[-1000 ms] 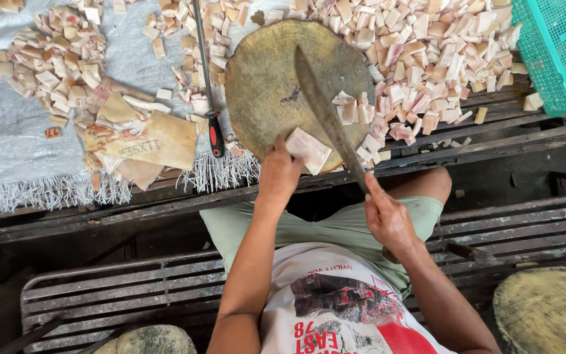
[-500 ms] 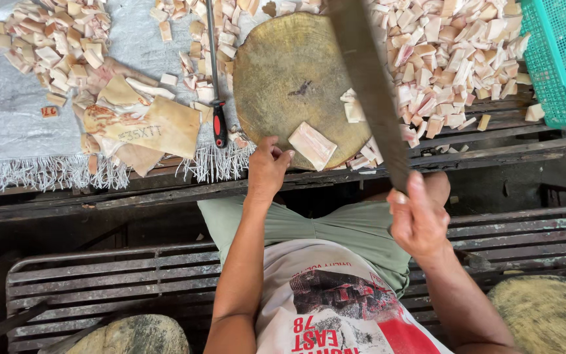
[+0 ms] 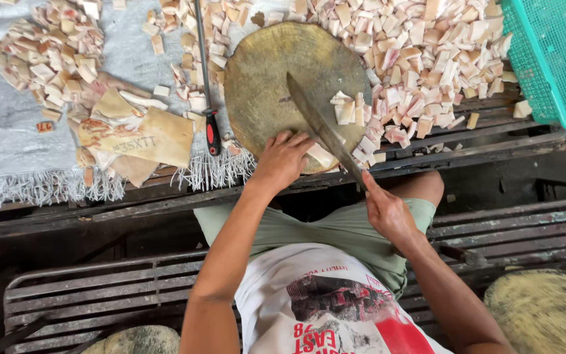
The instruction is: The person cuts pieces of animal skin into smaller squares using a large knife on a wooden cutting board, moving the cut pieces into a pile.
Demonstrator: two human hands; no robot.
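Head view, looking down. A round wooden block point(image 3: 276, 85) sits on the bench point(image 3: 466, 141), partly on a grey cloth point(image 3: 14, 144) with a fringed near edge.

Right hand point(image 3: 386, 211): fingers closed around the handle of a long cleaver point(image 3: 322, 128). The blade lies slanted across the block, tip toward the block's middle, handle end past the near rim.

Left hand point(image 3: 284, 158): fingers curled, pressing down on a pale slab point(image 3: 320, 156) at the near edge of the block, just left of the blade. The slab is mostly hidden by the hand and the blade; whether the blade touches it cannot be told.

A few cut pieces point(image 3: 347, 110) lie on the block's right side, just beside the blade. A large pile of pale and pinkish cubes point(image 3: 420, 59) covers the bench right of and behind the block. A smaller pile point(image 3: 47, 59) lies on the cloth to the left.

Left of the block: a stack of flat tan sheets point(image 3: 155, 134), and a thin tool with a red-and-black handle point(image 3: 212, 131) lying just beside the block's left rim.

A green mesh basket point(image 3: 551, 59) stands at the far right, near the large pile.
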